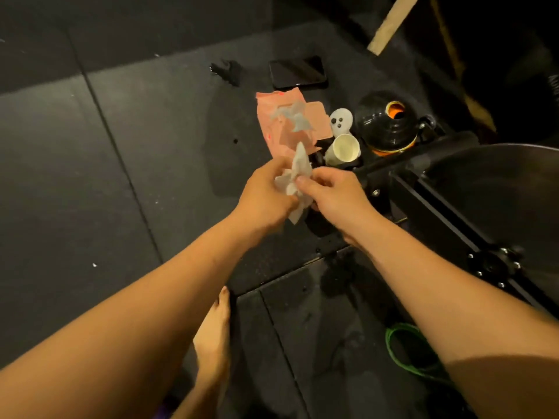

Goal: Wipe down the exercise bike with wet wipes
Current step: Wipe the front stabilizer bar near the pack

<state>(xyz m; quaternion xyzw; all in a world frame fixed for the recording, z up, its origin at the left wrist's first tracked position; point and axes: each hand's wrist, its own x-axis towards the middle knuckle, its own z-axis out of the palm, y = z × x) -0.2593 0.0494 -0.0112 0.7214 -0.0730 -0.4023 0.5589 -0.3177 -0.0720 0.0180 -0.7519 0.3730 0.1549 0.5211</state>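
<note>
A crumpled white wet wipe [298, 173] is pinched between both my hands at mid-frame. My left hand [266, 196] grips its left side and my right hand [328, 195] grips its right side with thumb and fingers. Just beyond them a pink wet-wipe packet [287, 122] lies on the black floor mat with its flap open. The black exercise bike frame [423, 195] and its dark flywheel [508, 201] fill the right side, directly to the right of my hands.
A black phone [298, 72] and a small black object [228, 71] lie on the mat behind the packet. A paper cup [344, 148], a white ghost figure [340, 119] and a black-and-orange bottle [390, 122] stand by the bike. A green cord [402, 349] and my bare foot [213, 337] are near.
</note>
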